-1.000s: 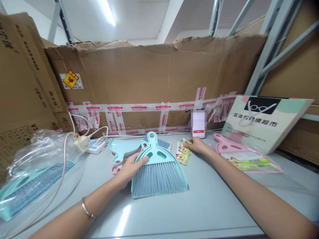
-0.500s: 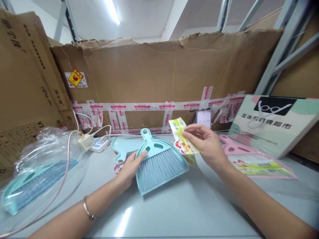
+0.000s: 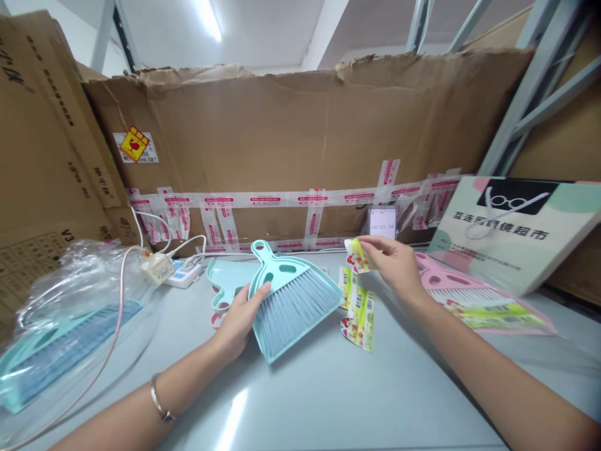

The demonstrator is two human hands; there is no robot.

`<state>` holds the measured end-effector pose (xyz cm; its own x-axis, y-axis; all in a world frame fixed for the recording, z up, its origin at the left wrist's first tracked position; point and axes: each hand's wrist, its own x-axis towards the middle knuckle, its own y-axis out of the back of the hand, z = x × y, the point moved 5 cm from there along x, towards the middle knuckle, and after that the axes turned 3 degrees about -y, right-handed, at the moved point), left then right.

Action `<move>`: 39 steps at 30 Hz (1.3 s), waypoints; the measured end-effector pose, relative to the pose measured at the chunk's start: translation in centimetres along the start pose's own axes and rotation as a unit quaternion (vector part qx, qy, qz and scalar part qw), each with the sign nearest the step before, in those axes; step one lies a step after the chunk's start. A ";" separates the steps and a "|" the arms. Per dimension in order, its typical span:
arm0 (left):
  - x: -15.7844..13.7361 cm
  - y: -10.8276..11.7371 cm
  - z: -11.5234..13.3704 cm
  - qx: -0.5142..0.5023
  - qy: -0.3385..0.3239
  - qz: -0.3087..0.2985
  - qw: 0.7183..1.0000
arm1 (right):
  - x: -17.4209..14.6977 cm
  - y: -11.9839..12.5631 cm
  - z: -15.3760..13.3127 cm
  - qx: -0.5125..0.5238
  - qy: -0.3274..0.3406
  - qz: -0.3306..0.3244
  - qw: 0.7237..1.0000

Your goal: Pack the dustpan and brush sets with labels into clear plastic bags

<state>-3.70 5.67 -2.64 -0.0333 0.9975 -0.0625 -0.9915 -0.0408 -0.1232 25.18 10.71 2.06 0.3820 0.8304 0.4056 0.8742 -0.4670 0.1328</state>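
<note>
Left hand (image 3: 240,316) closes on the teal dustpan (image 3: 293,300), thumb lying over the top face near the grey brush (image 3: 293,304) nested inside it, the other fingers hidden under the left edge. Dustpan and brush are tilted, the handle pointing up and to the left, the wide front edge raised slightly off the grey table (image 3: 357,401). A metal bracelet (image 3: 158,401) sits on the left wrist.

Right hand (image 3: 397,266) pinches the upper end of a yellow-and-red printed label strip (image 3: 359,294) between thumb and fingertips, in a narrow grip. The strip hangs down from the fingers in a loose fold, and its lower end reaches the table just right of the dustpan.

Behind the held dustpan lies a second teal dustpan (image 3: 228,279), flat on the table. To the right lies a pink dustpan set (image 3: 469,300) with a printed label across it. A phone (image 3: 382,223) stands against the taped cardboard wall (image 3: 300,150) just behind the right hand. A paper bag (image 3: 514,232) leans at far right. At left, a clear plastic bag (image 3: 70,313) holds another teal set, near a power strip (image 3: 183,274) with white cables.
</note>
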 end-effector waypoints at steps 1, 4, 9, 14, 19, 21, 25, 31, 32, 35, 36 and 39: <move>0.0 0.0 0.1 -0.009 -0.006 0.006 1.000 | -0.6 0.0 -1.0 0.060 0.008 0.015 0.998; -0.1 -0.1 0.0 -0.041 -0.020 0.022 0.999 | -3.1 -0.9 -3.9 0.263 0.006 -0.018 0.965; 0.2 0.0 -0.1 -0.082 -0.030 0.057 0.994 | -9.2 -5.3 -5.8 0.245 0.013 -0.299 0.922; 0.1 0.2 0.7 -0.135 -0.044 0.073 0.987 | -11.9 -8.2 -3.5 -0.042 0.130 -0.414 0.900; 0.0 0.3 0.9 -0.116 -0.072 0.063 0.989 | -11.7 -8.7 -3.0 -0.159 0.249 -0.381 0.876; 0.0 0.3 0.8 -0.078 -0.091 0.053 0.991 | -11.7 -8.6 -3.0 -0.169 0.261 -0.368 0.876; 0.2 0.4 0.9 -0.034 -0.122 0.042 0.991 | -11.8 -8.2 -3.3 -0.105 0.236 -0.348 0.901; -0.5 0.4 1.7 -0.046 -0.135 0.044 0.989 | -10.3 -6.9 -2.6 0.252 -0.086 -0.162 0.950; -0.8 0.1 1.6 -0.050 -0.134 0.038 0.989 | -10.8 -7.7 -2.5 0.298 -0.151 -0.220 0.916; -1.7 -0.9 1.3 -0.031 -0.126 0.019 0.991 | -12.7 -9.5 -2.4 0.366 -0.295 -0.333 0.818; -1.9 -1.1 1.4 -0.010 -0.129 0.014 0.992 | -13.0 -9.6 -2.3 0.376 -0.320 -0.323 0.808; -2.3 -1.1 3.3 0.118 -0.159 -0.050 0.979 | -13.1 -9.3 -1.8 0.391 -0.349 -0.266 0.809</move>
<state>-2.96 3.66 0.91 0.0653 0.9651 0.2535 -0.9919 0.0351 0.1220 11.53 3.62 -2.89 -0.2726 0.9475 -0.1670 0.7889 0.1208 -0.6026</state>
